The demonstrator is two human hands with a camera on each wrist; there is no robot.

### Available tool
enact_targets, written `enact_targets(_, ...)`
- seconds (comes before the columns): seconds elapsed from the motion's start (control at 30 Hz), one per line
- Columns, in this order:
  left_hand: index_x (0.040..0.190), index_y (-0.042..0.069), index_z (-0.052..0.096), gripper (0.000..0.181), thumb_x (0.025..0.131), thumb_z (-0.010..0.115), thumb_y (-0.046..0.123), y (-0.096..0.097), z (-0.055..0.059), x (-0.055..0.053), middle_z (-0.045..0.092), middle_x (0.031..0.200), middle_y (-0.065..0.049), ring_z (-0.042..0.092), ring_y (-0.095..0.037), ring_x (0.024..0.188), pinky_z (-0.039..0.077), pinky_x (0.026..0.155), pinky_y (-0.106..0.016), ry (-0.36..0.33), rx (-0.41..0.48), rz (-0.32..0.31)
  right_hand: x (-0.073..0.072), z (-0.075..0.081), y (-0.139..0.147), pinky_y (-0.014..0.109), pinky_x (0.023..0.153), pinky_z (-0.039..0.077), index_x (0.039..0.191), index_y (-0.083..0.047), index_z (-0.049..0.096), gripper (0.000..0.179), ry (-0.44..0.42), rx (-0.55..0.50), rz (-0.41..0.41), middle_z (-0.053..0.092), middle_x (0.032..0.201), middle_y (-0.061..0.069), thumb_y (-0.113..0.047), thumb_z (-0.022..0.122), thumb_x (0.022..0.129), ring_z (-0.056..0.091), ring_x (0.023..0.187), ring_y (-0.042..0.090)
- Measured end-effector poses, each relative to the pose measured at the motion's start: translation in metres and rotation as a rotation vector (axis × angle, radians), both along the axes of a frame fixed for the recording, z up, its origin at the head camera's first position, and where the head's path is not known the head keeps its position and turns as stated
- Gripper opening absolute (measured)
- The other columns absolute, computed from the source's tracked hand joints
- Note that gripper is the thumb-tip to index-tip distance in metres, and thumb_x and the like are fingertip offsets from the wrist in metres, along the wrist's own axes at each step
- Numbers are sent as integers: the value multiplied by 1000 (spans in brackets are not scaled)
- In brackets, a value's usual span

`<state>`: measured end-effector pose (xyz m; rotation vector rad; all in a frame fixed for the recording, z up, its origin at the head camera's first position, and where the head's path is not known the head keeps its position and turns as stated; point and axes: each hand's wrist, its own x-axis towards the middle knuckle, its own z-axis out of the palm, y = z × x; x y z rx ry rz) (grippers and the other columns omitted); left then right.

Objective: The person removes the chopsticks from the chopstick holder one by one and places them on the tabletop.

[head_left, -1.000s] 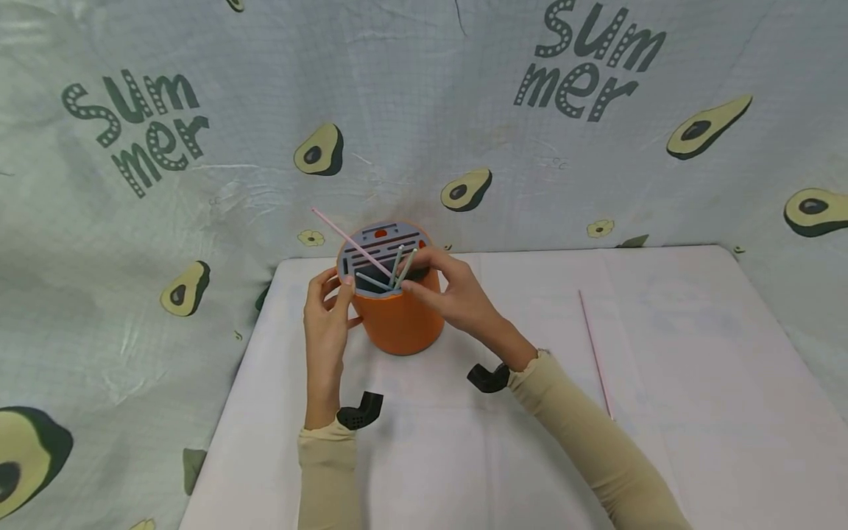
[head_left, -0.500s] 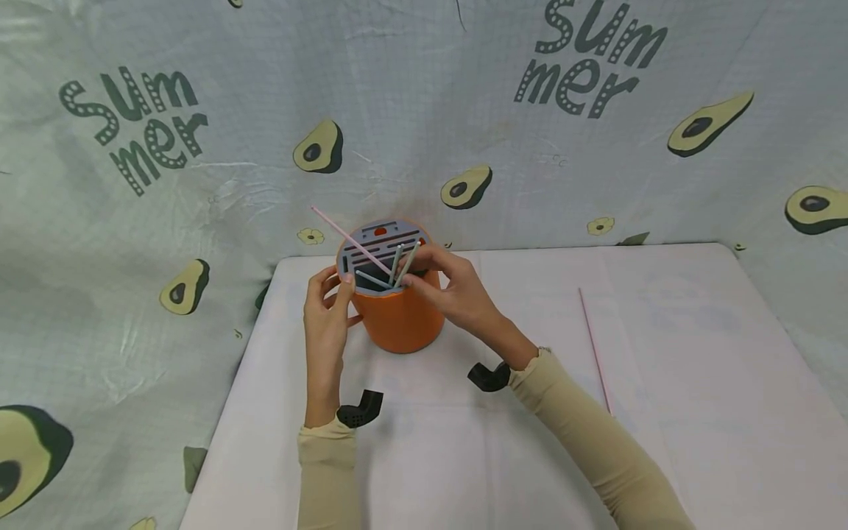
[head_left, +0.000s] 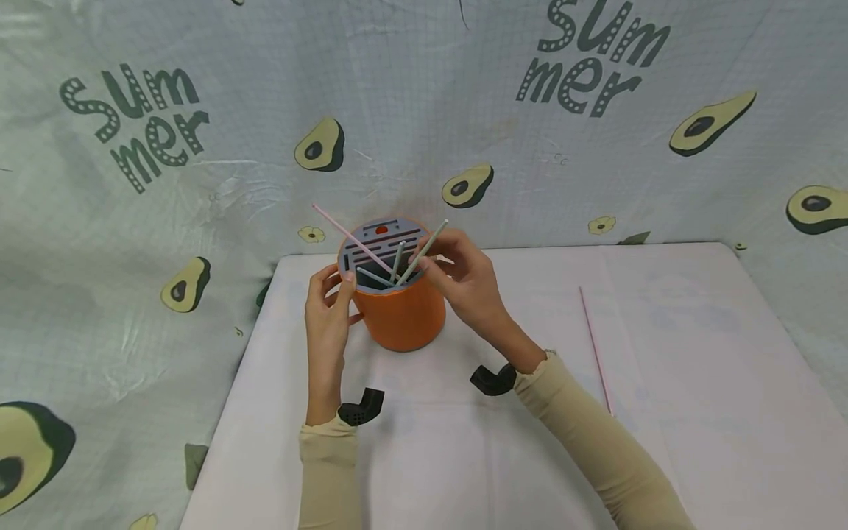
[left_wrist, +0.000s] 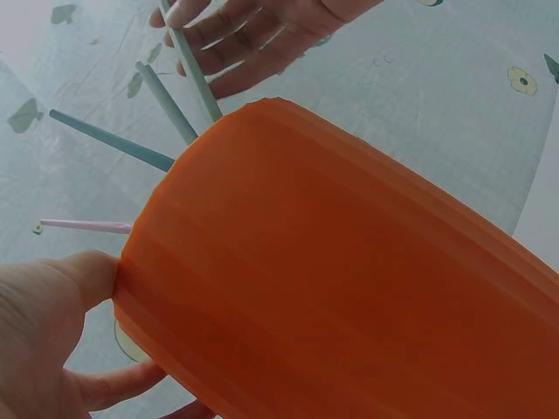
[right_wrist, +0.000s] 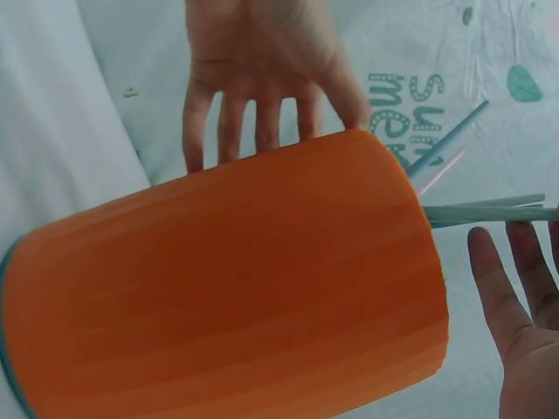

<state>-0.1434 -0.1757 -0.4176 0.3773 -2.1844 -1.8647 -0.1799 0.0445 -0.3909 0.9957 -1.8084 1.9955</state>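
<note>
An orange round holder [head_left: 400, 324] with a grey slotted top [head_left: 397, 232] stands upright on the table. My left hand [head_left: 326, 320] grips its left side, thumb at the rim and fingers spread along the wall. My right hand [head_left: 467, 283] pinches a pale green straw [head_left: 439, 234] between thumb and forefinger, above the holder's right rim. That straw's lower end is in the dark front opening. A pink straw [head_left: 338, 227] leans left out of the same opening, beside another pale green straw [left_wrist: 168, 100] and a bluish straw [left_wrist: 109, 138].
A pink straw [head_left: 594, 346] lies on the white table [head_left: 676, 331] to the right. Behind the table's far edge hangs a pale cloth [head_left: 397, 88] printed with avocados and lettering. Each wrist carries a black camera mount [head_left: 361, 407].
My right hand has moved up and slightly right, drawing the pinched green straw further up out of the holder. My left hand stays on the holder's side.
</note>
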Motion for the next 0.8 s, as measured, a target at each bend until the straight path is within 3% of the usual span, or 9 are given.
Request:
enact_targets(0.1,150,19,50,56,103,61,48,0,0,0,56,148,-8,56,-23,122,63,83,-44,-7,-3,1,1,3,2,33,93,61,126,6,55,28,-26,-56,-1,60,123,22,6,62,100,67,109,18)
enact_targets(0.27,149,19,50,57,102,61,50,0,0,0,56,148,-7,56,-22,122,63,85,-45,-18,-4,5,-1,8,6,35,91,63,127,9,52,28,-32,-145,-14,64,120,1,7,60,100,67,106,20)
enact_targets(0.53,149,19,50,57,102,61,50,1,1,0,56,148,-7,55,-25,123,62,86,-47,-7,0,4,-4,19,20,41,88,64,127,-14,60,32,-16,-315,-26,65,112,7,6,56,102,68,99,19)
enact_targets(0.8,150,19,50,57,103,61,49,2,0,0,55,149,-8,55,-26,123,62,84,-45,-3,-5,10,-10,30,37,38,88,64,128,-10,59,31,-48,-467,-36,64,110,8,6,53,102,68,100,22)
